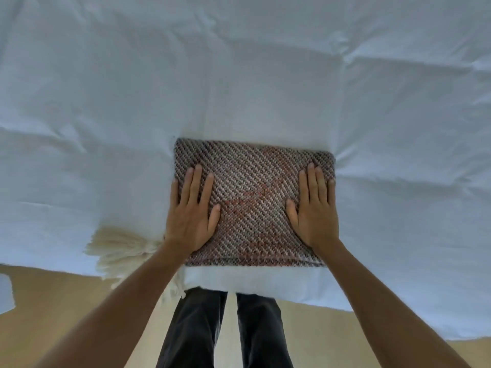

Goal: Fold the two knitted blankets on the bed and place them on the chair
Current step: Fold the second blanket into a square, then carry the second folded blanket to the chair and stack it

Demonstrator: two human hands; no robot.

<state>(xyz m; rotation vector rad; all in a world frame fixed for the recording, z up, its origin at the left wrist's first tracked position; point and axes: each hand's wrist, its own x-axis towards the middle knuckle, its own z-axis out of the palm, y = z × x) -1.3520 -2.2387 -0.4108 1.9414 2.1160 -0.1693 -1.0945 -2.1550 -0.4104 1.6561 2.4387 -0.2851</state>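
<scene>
My left hand (191, 211) lies flat on the left side of the folded knitted blanket (252, 200), palm down, fingers straight and only slightly fanned, the thumb angled out toward the middle of the cloth and the little finger running along the blanket's left edge; my right hand (313, 208) lies flat in the same way on the right side, its fingers straight and close together, the thumb set apart toward the middle, the little finger near the right edge; neither hand curls round anything, both simply press on the top surface. The blanket is a compact rectangle with a diagonal weave of dark and pale yarn and a reddish patch across its centre and right half; it rests on the white bed sheet (239, 75), near the edge of the bed closest to me, its near edge just short of where the sheet drops over the side. A bunch of cream tassels (119, 248) spreads out on the sheet beside my left wrist and hangs over the bed's edge; I cannot tell whether they belong to this blanket or to another piece. The sheet is wrinkled, with creases running out from the blanket's corners. Below the bed's edge are my dark trouser legs (225, 330) and a pale wooden floor (53, 301); the chair is not in view.
</scene>
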